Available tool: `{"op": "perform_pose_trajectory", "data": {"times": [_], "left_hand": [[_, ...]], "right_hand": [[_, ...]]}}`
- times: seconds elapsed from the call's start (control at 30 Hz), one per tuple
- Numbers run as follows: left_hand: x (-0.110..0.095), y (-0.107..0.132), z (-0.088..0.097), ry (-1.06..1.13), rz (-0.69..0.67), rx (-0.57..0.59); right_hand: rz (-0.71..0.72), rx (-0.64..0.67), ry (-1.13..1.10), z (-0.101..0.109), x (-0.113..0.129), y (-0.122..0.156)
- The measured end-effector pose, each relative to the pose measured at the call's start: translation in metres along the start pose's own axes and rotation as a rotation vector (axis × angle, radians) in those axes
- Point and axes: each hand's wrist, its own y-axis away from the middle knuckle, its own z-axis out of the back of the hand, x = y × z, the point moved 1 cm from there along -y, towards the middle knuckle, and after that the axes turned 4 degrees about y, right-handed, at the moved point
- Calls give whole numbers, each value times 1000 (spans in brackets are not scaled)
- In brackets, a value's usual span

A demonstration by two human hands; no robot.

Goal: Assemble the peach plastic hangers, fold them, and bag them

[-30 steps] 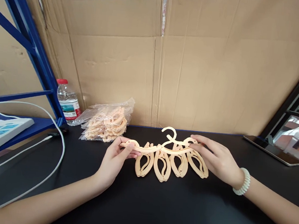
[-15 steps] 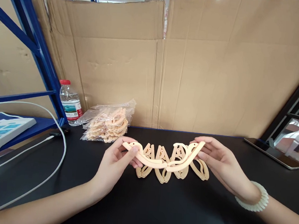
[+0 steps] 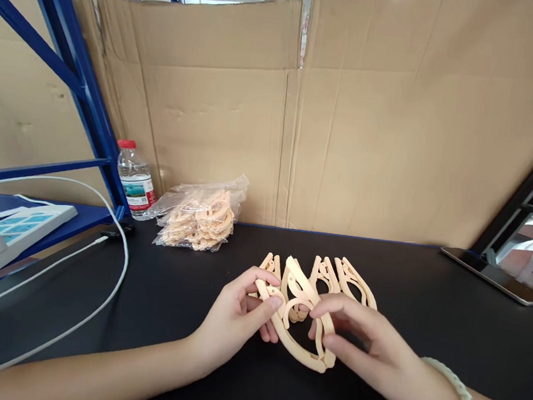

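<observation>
Between both hands is a beige folding clothes hanger (image 3: pixel 297 349), bent at its middle joint so its two arms form a narrow V with the joint low and toward the right. My left hand (image 3: pixel 241 317) pinches the end of one arm between thumb and fingers. On the other arm, my right hand (image 3: pixel 365 351) is closed near the joint. Behind the held hanger, several folded hangers of the same kind lie in a row on the black table; the rightmost folded hanger (image 3: pixel 365 289) shows clearly, while others are partly hidden.
A clear plastic bag of more beige hangers (image 3: pixel 201 219) lies by the cardboard wall (image 3: pixel 218 113). Left of it stands a water bottle (image 3: pixel 136 181). A white power strip (image 3: pixel 22 233) and white cable (image 3: pixel 124 268) are at left, a dark tablet (image 3: pixel 490 275) at right.
The held hanger has gone from spread wide to folded in a V, its joint now lower. My right hand has moved left and down, closer to my left hand. The view has shifted slightly.
</observation>
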Motion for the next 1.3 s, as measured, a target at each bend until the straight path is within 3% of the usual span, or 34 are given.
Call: {"op": "perform_pose_trajectory", "data": {"times": [0.17, 0.4, 0.9, 1.3], "left_hand": [[-2, 0, 3, 26, -46, -42], [-1, 0, 3, 12, -59, 22], [-5, 0, 1, -10, -30, -26], [-4, 1, 2, -47, -74, -25]], "right_hand": [[31, 90, 131, -3, -1, 4], [-34, 97, 310, 6, 3, 8], [28, 176, 264, 10, 0, 10], [-35, 135, 291, 9, 1, 11]]}}
